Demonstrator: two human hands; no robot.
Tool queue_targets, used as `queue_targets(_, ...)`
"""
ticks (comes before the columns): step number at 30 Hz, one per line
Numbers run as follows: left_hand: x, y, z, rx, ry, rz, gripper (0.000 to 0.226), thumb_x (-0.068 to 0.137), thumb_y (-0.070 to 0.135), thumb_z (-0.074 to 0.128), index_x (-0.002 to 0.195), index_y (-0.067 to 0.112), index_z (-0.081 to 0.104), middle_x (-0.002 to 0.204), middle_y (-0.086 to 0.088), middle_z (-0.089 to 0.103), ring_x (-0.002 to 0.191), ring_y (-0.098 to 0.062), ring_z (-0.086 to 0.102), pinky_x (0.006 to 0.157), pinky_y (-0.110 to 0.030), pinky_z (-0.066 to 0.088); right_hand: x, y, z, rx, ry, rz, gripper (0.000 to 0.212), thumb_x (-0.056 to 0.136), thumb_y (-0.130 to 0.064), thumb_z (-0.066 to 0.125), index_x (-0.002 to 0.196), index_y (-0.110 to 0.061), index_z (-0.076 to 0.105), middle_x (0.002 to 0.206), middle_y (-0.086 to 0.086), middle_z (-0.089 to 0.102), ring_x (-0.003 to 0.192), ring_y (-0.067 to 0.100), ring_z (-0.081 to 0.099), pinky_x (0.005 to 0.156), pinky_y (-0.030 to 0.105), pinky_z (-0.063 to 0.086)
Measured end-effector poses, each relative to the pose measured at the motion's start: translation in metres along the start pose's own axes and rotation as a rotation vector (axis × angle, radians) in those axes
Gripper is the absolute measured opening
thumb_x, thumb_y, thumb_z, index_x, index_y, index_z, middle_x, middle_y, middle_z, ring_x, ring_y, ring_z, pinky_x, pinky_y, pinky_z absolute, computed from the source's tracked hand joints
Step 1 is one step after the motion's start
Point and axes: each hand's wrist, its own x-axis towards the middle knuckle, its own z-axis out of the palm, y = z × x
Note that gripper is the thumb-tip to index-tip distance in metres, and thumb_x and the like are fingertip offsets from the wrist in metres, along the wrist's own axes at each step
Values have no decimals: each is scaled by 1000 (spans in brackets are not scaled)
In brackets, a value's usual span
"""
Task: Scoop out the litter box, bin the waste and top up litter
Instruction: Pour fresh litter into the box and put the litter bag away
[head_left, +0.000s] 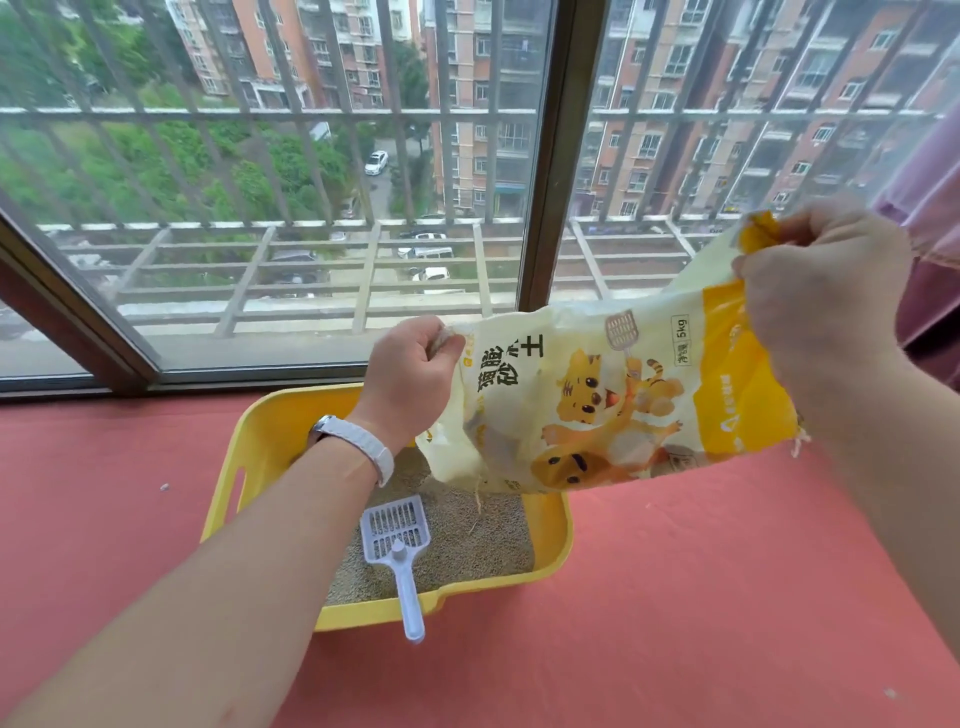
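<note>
Both hands, left (410, 379) and right (815, 291), grip the litter bag (597, 405) stretched between them over the litter box (249, 467).

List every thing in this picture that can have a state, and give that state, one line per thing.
Litter bag: held tilted above the box, its lower end hanging over the litter.
Left hand: grips the bag's lower corner.
Right hand: grips the bag's raised end.
Litter box: open-topped, holding litter.
Scoop: lying in the box, handle resting over the near rim.
Window: shut, as far as shows.
</note>
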Motion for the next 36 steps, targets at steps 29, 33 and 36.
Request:
queue_targets(29,27,100,24,228,-172,400,53,88,10,66,57,23,25,59,10,32,58,-12,34,56,-27,30,24,88,-40,-823,-441,-61,13,86,-13,51,75,-12,58,88,15,62,85,35,55,69,32,37)
queue_targets(33,28,111,32,271,-231,424,48,89,12,65,57,19,30,61,10,32,60,-17,35,57,-32,29,27,104,-46,-959,-550,39,17,83,-7,50,87,-9,66,93,13,64,84,31,55,70,31,42)
queue_targets(36,30,113,36,279,-242,432,42,89,13,65,59,13,36,62,9,34,58,-14,35,56,-32,29,27,118,-47,-1037,-619,84,13,78,-5,50,77,-12,62,81,8,61,78,30,56,67,30,44)
